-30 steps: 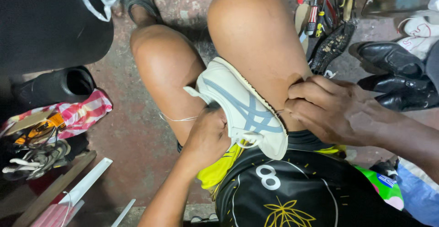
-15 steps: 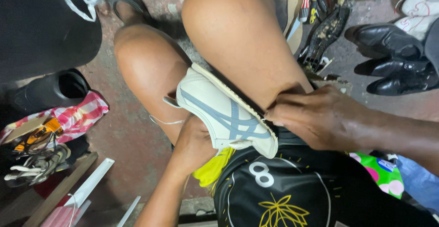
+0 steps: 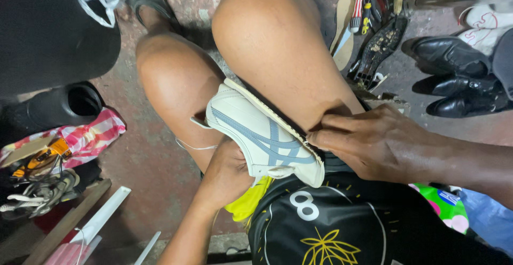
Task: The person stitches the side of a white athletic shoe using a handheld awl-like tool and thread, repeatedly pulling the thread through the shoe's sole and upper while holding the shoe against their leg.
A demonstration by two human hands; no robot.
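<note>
White with grey-blue stripes, the sneaker is wedged between the 2 knees at frame centre, its long axis running upper left to lower right. It is gripped underneath by the left hand and pinched at the sole edge by the right hand.

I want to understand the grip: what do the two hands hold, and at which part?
A white sneaker. The left hand supports its upper from below; the right hand pinches the sole edge.

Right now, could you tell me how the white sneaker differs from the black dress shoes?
The white sneaker is pale with blue-grey stripes, wedged between the knees and held by both hands; the black dress shoes are glossy, plain and lie untouched on the floor. Both are footwear.
</note>
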